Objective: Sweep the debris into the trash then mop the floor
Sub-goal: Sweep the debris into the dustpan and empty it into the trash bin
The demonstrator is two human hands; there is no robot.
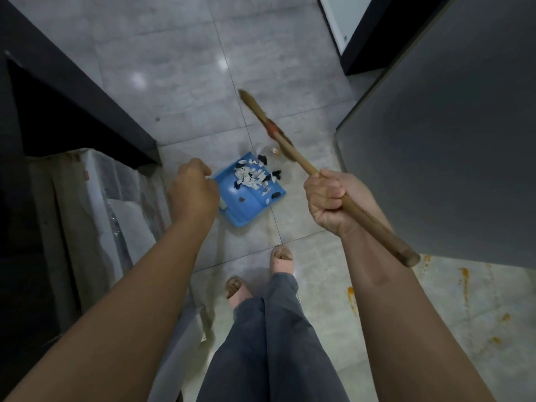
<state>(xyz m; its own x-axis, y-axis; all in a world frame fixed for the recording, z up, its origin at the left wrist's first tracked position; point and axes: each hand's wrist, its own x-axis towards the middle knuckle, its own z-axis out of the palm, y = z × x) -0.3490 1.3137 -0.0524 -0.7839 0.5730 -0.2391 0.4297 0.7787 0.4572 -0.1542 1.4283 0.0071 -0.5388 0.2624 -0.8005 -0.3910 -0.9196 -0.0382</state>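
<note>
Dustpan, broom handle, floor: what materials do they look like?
Dustpan: likely moulded plastic, uniform blue, smooth with a slight sheen.
Broom handle, gripped by the right hand: looks like wood or bamboo, matte brown, round.
Floor: grey stone-look tile, polished; grout lines and lamp reflections show.

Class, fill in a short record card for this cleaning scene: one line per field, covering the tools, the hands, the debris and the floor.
right hand: fist closed round the wooden broom handle
broom head: blurred, raised above the floor
left hand: closed, at the blue dustpan's near-left edge; what it grips is hidden
blue dustpan: on the floor, holding white and black scraps
loose debris: one pale bit just beyond the pan
tiled floor: orange stains at right, unmopped
</note>
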